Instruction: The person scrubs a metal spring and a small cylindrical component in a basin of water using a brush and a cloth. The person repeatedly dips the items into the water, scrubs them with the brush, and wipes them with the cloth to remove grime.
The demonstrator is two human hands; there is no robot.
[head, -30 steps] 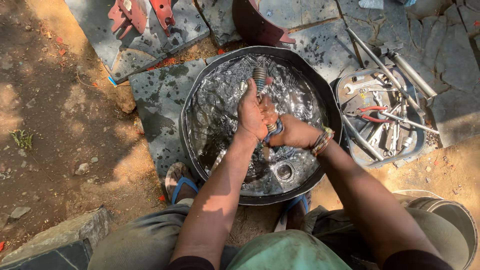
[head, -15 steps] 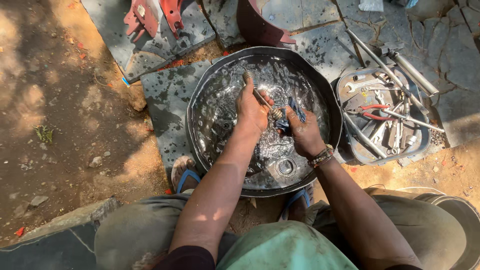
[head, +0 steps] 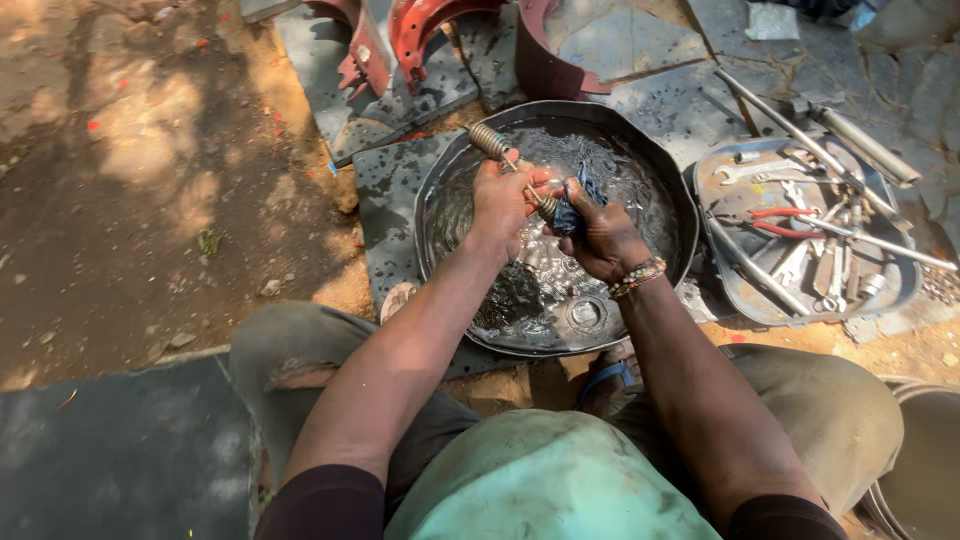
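Left hand: the left hand [head: 503, 196] is closed around a coiled metal spring [head: 489, 141], holding it tilted above the liquid, its far end over the basin's far-left rim.
Right hand: the right hand [head: 600, 235] is pressed together on a dark blue rag [head: 572, 214], which touches the spring's lower end; how the fingers sit under the cloth I cannot tell.
Basin edge: the round dark basin [head: 672, 185] holds shiny liquid; both hands sit inside its rim, with open liquid all round them.
Near rim: a small round metal part [head: 585, 314] lies in the liquid close to the knees.
Right side: a metal tray of tools [head: 720, 180], with wrenches and red-handled pliers [head: 790, 222], stands just beside the basin; long rods overhang its far edge.
Far side: red curved metal parts [head: 400, 35] lie beyond the basin on stone slabs [head: 395, 185].
Ground: bare earth to the left, dappled with sun and shade.
Lower right: a bucket rim [head: 915, 440] sits by the knee.
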